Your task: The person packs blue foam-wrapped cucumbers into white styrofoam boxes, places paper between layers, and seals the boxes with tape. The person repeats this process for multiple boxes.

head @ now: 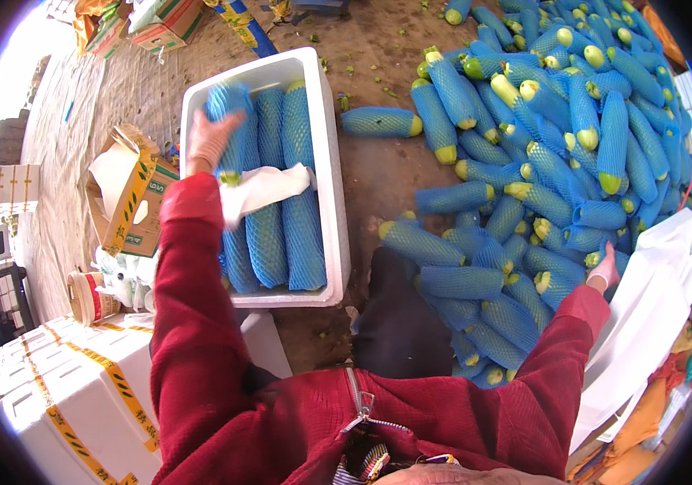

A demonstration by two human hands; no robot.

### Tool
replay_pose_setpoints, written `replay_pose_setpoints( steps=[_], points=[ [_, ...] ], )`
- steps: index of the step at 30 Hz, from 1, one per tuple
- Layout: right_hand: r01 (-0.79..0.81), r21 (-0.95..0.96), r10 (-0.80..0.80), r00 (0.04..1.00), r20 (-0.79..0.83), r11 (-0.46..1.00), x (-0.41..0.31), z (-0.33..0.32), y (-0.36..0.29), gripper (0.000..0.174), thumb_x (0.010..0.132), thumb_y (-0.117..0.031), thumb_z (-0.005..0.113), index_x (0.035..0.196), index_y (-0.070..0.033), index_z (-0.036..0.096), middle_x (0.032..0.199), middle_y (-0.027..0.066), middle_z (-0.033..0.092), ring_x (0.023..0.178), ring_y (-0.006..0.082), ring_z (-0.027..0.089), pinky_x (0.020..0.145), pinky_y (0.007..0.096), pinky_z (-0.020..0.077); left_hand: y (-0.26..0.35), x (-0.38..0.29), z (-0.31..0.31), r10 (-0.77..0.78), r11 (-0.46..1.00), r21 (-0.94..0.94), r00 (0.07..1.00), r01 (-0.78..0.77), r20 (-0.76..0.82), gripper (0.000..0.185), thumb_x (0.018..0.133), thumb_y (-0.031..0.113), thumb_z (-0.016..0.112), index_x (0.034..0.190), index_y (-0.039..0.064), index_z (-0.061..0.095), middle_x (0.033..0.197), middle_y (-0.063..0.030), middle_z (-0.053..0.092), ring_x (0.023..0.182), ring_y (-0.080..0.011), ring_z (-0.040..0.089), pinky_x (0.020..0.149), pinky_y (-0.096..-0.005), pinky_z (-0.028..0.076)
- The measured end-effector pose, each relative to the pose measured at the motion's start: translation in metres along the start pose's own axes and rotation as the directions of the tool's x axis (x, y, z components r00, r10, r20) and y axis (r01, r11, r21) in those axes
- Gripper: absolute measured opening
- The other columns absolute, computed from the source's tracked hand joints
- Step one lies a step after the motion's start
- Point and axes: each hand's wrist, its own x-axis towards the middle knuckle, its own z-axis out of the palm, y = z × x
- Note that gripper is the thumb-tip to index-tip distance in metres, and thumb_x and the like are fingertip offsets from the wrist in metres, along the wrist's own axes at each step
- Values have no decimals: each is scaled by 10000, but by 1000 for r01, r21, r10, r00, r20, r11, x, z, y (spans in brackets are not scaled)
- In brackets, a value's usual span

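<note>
My left hand [209, 140] grips a pale green zucchini in a blue foam net [228, 100] over the left side of a white foam box [331, 182]. The held zucchini is slightly blurred. Several more netted zucchini [270, 130] lie lengthwise in the box, in a far and a near row. A crumpled white sheet [273, 187] lies across the middle of them. Far to the right, my right hand [604, 273] is closed around another netted zucchini [622, 262] at the edge of a large heap [528, 200]; its fingers are partly hidden.
Taped white foam boxes [79, 388] stand at the lower left. Beyond them are an opened cardboard carton [139, 200] and a tape roll [85, 297]. White sheeting [637, 339] borders the heap at right. One netted zucchini [382, 122] lies on the floor beside the box.
</note>
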Motion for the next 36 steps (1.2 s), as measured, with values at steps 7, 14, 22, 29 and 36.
replay_pose_setpoints(
  steps=[7, 14, 22, 29, 36],
  points=[
    [163, 348, -310, 851, 425, 923, -160, -16, 12, 778, 664, -209, 843, 1285, 85, 477, 1120, 191, 620, 895, 287, 624, 831, 425, 529, -32, 9, 16, -120, 950, 294, 992, 107, 26, 900, 685, 583, 738, 1301, -8, 454, 1203, -261, 617, 1157, -392, 588, 985, -411, 450],
    [-52, 397, -391, 89, 916, 917, -434, 23, -39, 907, 707, -247, 723, 1437, 95, 307, 1101, 158, 613, 899, 210, 625, 782, 326, 538, -13, -3, 24, -142, 895, 424, 990, 135, -15, 856, 704, 596, 719, 1292, 50, 422, 1190, -250, 617, 1132, -397, 604, 944, -472, 478],
    [198, 290, -240, -242, 940, 936, -606, 77, -38, 680, 870, -334, 708, 1355, 40, 411, 1136, 111, 614, 977, 147, 582, 755, 312, 507, -18, -2, 21, -178, 912, 376, 984, 163, 6, 830, 746, 666, 659, 1267, 63, 426, 1211, -243, 603, 1125, -408, 602, 922, -505, 483],
    [347, 303, -157, -392, 907, 888, -525, -10, -5, 378, 912, -153, 617, 1231, 42, 561, 1081, 107, 675, 906, 145, 643, 728, 263, 518, -13, -29, -16, -139, 945, 322, 957, 51, 256, 897, 829, 606, 603, 1462, 57, 284, 1399, -250, 470, 1316, -387, 454, 1071, -450, 379],
    [469, 291, -272, -111, 956, 834, -457, -111, -16, 322, 937, -171, 594, 1223, -24, 603, 1056, 83, 681, 881, 137, 651, 676, 264, 539, -47, -142, -162, 179, 862, 439, 963, -253, 203, 746, 876, 519, 604, 1460, 131, 348, 1383, -208, 498, 1263, -373, 498, 1025, -444, 407]
  ],
)
